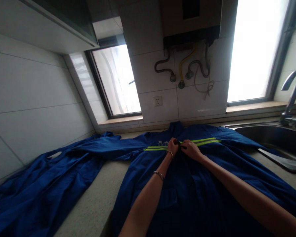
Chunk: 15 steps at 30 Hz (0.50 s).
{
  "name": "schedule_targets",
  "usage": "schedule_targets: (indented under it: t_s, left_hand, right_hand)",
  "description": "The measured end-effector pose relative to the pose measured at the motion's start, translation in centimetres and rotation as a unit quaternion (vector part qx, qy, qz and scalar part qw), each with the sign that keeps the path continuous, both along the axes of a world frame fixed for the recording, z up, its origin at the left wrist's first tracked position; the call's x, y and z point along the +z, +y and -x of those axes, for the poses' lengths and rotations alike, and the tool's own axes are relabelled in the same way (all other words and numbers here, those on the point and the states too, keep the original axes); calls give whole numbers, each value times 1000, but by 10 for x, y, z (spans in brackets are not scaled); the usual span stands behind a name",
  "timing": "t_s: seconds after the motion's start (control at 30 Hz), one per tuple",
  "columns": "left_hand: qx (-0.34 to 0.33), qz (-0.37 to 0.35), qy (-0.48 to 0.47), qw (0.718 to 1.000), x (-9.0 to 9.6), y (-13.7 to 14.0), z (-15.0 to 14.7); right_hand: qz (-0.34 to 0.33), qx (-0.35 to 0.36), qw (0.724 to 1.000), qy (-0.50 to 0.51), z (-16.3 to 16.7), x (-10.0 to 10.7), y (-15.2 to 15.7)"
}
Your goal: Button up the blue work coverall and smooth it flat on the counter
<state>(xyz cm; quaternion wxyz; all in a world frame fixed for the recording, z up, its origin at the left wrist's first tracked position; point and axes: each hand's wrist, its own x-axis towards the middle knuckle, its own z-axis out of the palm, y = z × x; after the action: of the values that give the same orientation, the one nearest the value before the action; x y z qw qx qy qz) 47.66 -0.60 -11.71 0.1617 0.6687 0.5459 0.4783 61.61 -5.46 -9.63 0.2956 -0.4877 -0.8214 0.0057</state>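
Where the white tiled wall (153, 79) meets the speckled countertop (101, 187), a blue work jacket (135, 179) lies spread front up, its collar toward the wall and its sleeves stretched out to both sides. More blue cloth (71, 171) lies rumpled at the left end; where it meets the sleeve, I cannot tell whether they overlap or join. Two bright windows flank a wall-mounted water heater (172, 19), with hoses bending down beneath it. To the right, the opposite sleeve runs beside the steel sink (266, 131), which has a curved chrome faucet (294, 89). Yellow-green reflective stripes (204, 142) cross the jacket's chest. At the centre front, between the stripes, the left hand (173, 145) and right hand (190, 148) nearly meet, fingertips of both pinching the jacket's front; a small dark spot between them is too unclear to identify. Smallest are two thin bangles (159, 174), worn on the left wrist and forearm.
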Motion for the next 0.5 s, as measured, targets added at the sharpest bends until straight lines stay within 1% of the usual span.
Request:
schedule_targets:
  t_s: [0.1,0.27,0.37,0.5]
  left_hand:
    - [-16,20,-45,999,1,-1,2]
    - [-63,95,-131,985,5,-4,5]
    - [-77,111,-170,976,6,-4,6]
    - [-82,120,-183,972,5,-4,6]
  right_hand:
    - [-6,11,1000,13,-1,0,0]
    - [-6,33,997,70,-5,-1,5]
    - [-9,32,993,115,-8,-2,11]
    - [22,25,988,154,-12,-8,20]
